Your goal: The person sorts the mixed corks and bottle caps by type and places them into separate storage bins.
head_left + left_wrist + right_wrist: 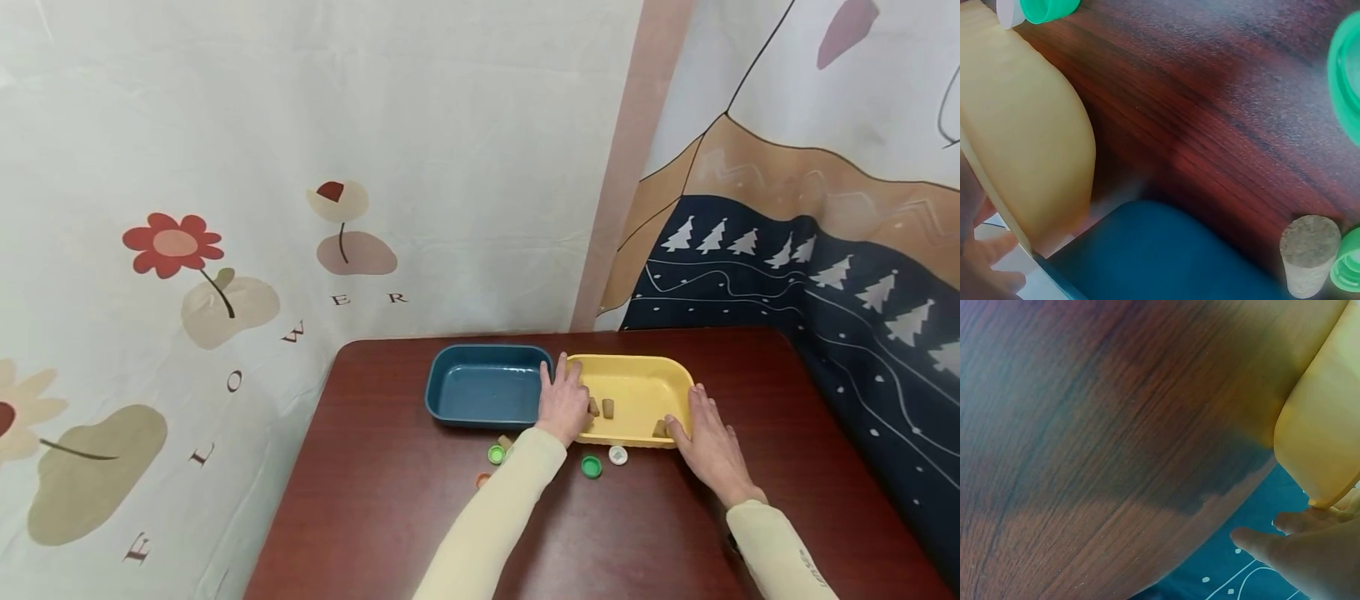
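Observation:
A yellow tray stands beside a blue tray on the table, with several corks inside it, one cork lying near its left side. My left hand rests over the yellow tray's left rim, its fingers spread toward the blue tray's edge; another cork shows close to the thumb side. At the right end, my right hand touches the yellow tray's rim, fingers extended along the outside and thumb over the front corner. In the right wrist view, fingers reach past the tray's edge. Palms are hidden.
In front of the trays lie a green cap, a white cap, a light green cap and an orange cap. A cork stands near the blue tray. Printed fabric hangs behind the table.

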A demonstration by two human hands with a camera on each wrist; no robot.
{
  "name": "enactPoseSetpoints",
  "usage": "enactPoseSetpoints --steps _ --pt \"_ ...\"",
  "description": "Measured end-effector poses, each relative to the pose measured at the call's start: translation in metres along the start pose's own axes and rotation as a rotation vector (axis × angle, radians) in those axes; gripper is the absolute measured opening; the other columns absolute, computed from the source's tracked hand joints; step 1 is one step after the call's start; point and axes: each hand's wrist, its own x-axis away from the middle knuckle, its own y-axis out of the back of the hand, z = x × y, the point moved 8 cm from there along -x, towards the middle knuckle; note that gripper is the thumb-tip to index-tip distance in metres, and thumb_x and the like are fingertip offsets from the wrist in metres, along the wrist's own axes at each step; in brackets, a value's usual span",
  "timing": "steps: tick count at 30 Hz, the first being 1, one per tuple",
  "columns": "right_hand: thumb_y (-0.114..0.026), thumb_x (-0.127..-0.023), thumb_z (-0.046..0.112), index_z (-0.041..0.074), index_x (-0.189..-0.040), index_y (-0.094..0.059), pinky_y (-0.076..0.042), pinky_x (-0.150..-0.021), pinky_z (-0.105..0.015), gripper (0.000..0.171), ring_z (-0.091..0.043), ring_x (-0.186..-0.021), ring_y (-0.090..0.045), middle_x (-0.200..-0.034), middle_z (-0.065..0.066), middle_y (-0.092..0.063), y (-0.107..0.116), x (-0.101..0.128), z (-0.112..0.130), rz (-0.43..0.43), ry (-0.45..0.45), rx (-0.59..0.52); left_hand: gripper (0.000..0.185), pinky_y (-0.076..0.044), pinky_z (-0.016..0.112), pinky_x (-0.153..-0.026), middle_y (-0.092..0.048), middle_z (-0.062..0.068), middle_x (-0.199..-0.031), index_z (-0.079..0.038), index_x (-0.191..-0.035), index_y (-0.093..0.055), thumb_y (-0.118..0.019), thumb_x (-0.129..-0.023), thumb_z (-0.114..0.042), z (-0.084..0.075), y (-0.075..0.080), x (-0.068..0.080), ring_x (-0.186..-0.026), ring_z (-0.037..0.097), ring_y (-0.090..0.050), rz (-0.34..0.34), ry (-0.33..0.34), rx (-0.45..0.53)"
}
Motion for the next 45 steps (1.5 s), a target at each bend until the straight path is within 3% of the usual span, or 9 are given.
enactPoseSetpoints --steps 5,12,23,33,37,45 --pt "-0.040 -0.109 0.052 -0.004 -0.164 -0.004 -0.015 -0.109 -0.080 0.086 -0.054 -0.152 -0.012 -0.170 -0.027 -0.005 -0.002 0.000 0.003 0.007 -0.003 0.002 0.041 -0.020 0.067 -0.118 -0.039 0.001 -0.161 -0.035 -0.117 -0.078 -0.076 -0.086 -0.062 0.004 -0.001 0.003 -0.156 0.035 -0.021 0.012 0.020 0.035" --pt "-0.040 -0.109 0.051 -0.004 -0.163 -0.003 -0.016 -0.108 -0.080 0.086 -0.055 -0.151 -0.012 -0.169 -0.028 -0.005 -0.001 0.003 0.001 0.002 0.003 0.003 0.054 -0.025 0.068 -0.116 -0.036 0.005 -0.165 -0.031 -0.145 -0.061 -0.062 -0.098 -0.059 0.003 0.011 0.019 -0.155 0.036 -0.026 -0.133 0.008 0.119" --pt "-0.038 -0.109 0.052 -0.005 -0.163 -0.002 -0.015 -0.108 -0.081 0.086 -0.054 -0.152 -0.009 -0.169 -0.028 -0.001 -0.001 0.006 -0.003 0.009 0.004 -0.012 0.057 -0.026 0.064 -0.118 -0.035 0.008 -0.165 -0.023 -0.147 -0.057 -0.060 -0.100 -0.056 0.004 0.027 0.055 -0.154 0.034 -0.027 -0.297 -0.050 0.232" --pt "-0.038 -0.110 0.052 -0.006 -0.162 -0.001 -0.017 -0.106 -0.082 0.086 -0.056 -0.151 -0.010 -0.169 -0.029 -0.002 -0.001 0.005 0.000 0.014 0.008 0.000 0.056 -0.032 0.060 -0.118 -0.040 0.012 -0.160 -0.016 -0.142 -0.059 -0.071 -0.096 -0.046 0.042 0.039 0.096 -0.152 0.036 -0.032 -0.452 -0.075 0.393" --pt "-0.037 -0.110 0.053 -0.006 -0.162 -0.002 -0.017 -0.106 -0.082 0.086 -0.056 -0.151 -0.010 -0.169 -0.029 -0.002 -0.001 0.006 0.003 0.020 0.016 0.002 0.058 -0.034 0.058 -0.116 -0.047 0.013 -0.155 -0.013 -0.142 -0.060 -0.075 -0.094 -0.043 0.059 0.042 0.113 -0.147 0.036 -0.041 -0.504 -0.079 0.427" --pt "-0.038 -0.110 0.052 -0.006 -0.162 -0.001 -0.018 -0.106 -0.081 0.086 -0.056 -0.151 -0.010 -0.169 -0.029 -0.001 0.002 0.006 0.009 0.019 0.026 0.004 0.059 -0.043 0.056 -0.110 -0.056 0.012 -0.144 -0.011 -0.139 -0.061 -0.078 -0.092 -0.042 0.090 0.033 0.150 -0.138 0.032 -0.050 -0.526 -0.033 0.435"
